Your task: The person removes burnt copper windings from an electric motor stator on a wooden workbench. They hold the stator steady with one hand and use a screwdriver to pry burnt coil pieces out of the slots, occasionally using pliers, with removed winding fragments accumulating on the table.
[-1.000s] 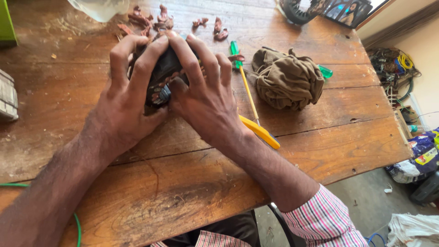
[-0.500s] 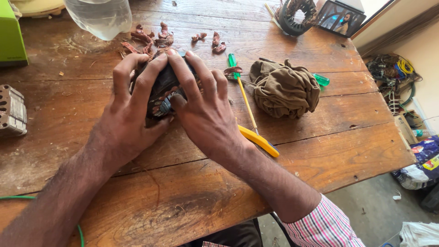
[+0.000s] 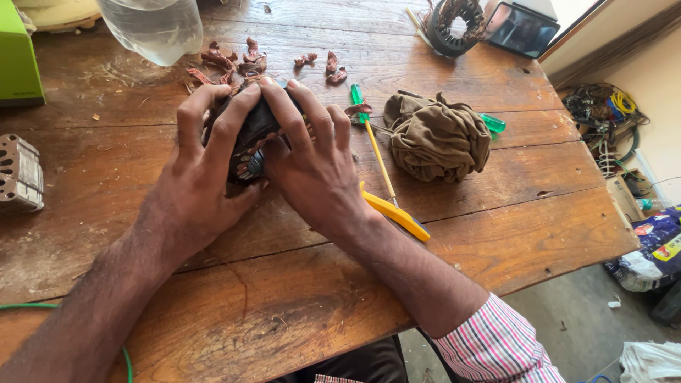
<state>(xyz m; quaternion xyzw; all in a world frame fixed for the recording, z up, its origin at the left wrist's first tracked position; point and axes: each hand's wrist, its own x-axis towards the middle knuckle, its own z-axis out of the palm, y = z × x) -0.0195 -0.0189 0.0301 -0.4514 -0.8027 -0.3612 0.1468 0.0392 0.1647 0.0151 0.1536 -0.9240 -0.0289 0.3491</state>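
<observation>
Both my hands wrap around a dark round motor part [image 3: 250,145] resting on the wooden table [image 3: 298,298]. My left hand [image 3: 202,177] grips its left side with fingers curled over the top. Covering its right side is my right hand [image 3: 316,167], fingers spread across it. Only a small patch of the part, with copper windings and a metal end, shows between the hands. Loose bits of reddish copper scrap [image 3: 241,60] lie just beyond the fingertips.
A brown crumpled cloth [image 3: 436,138] lies to the right, beside a thin yellow rod with a green handle [image 3: 376,156] and a yellow-handled tool [image 3: 397,216]. A clear plastic bottle [image 3: 152,28], a green box [image 3: 18,60], a grey metal housing [image 3: 20,174] and a wound stator [image 3: 457,25] stand around.
The camera view has shifted slightly, so the hands sit lower in frame. Both hands keep the same hold on the motor part.
</observation>
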